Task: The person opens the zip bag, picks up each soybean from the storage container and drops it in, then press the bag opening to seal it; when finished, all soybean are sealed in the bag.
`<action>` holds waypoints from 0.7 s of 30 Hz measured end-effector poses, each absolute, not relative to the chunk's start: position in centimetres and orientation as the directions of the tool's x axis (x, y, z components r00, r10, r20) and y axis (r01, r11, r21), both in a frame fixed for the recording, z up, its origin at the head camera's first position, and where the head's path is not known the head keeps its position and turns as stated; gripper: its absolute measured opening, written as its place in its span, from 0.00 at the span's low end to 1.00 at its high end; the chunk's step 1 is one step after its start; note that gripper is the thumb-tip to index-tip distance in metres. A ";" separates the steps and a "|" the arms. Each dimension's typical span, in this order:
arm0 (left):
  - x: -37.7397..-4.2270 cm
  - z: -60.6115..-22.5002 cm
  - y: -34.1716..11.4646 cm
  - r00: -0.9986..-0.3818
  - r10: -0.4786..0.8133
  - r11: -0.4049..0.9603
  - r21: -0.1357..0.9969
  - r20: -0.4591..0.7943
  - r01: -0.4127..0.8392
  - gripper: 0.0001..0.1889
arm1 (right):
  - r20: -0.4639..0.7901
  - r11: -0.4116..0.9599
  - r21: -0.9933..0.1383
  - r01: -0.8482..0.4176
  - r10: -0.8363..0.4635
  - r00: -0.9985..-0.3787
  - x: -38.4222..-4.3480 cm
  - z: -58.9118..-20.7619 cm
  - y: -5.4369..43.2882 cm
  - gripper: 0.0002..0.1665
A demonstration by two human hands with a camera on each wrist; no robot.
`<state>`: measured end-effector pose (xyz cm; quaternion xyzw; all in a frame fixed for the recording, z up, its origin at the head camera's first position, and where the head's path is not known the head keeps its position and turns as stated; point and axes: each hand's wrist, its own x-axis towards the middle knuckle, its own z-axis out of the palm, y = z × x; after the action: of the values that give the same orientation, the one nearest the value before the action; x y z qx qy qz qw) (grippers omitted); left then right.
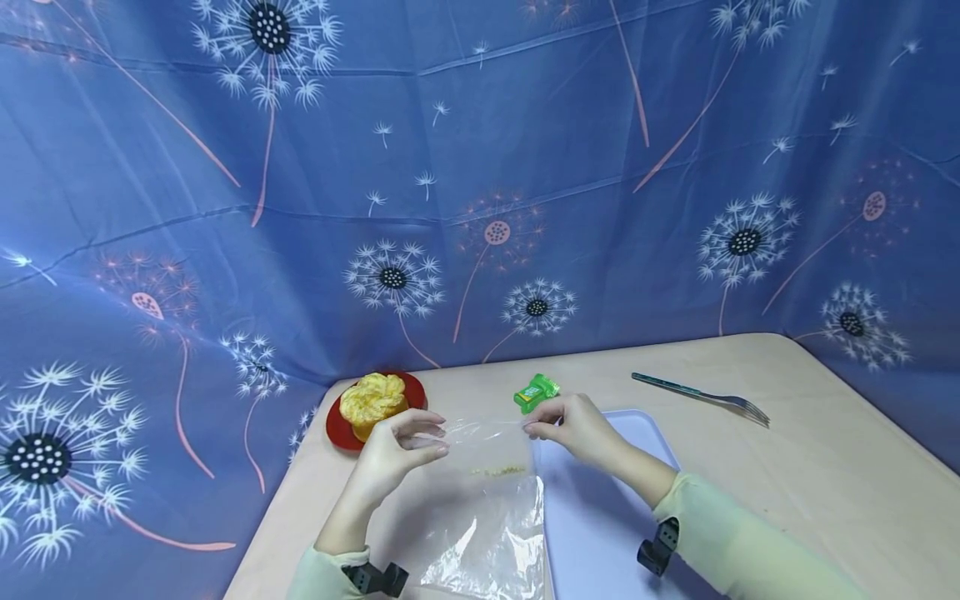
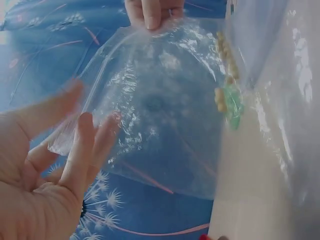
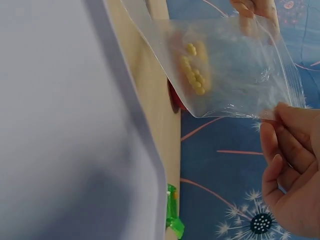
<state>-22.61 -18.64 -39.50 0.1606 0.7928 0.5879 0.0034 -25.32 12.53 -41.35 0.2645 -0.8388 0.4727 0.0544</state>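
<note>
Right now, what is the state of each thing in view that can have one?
bag: held up by its top edge, some yellow kernels inside
left hand: pinches the bag's top
right hand: pinches the bag's top
plate: holds a yellow pastry
fork: lying flat, untouched
green packet: on table

Head high, looking down; wrists close (share bag (image 1: 480, 492)).

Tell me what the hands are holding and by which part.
Both hold one clear plastic bag by its top edge: the left hand pinches the left corner, the right hand the right corner.
</note>
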 end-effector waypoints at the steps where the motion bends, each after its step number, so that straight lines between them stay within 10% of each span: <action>1: -22.6 -39.4 -18.8 -0.950 0.246 0.263 0.931 0.191 0.255 0.23 | 0.339 0.412 -0.767 -0.492 -0.390 -0.856 -25.3 -41.2 12.5 0.03; 21: -22.3 -38.7 -19.6 -0.954 0.141 0.318 0.900 0.266 0.298 0.17 | 0.424 0.377 -0.732 -0.567 -0.399 -0.813 -25.4 -39.8 11.2 0.04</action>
<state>-22.26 -19.60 -38.69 0.1357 0.8088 0.5680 -0.0689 -25.42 11.23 -39.85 0.2927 -0.8252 0.4750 0.0884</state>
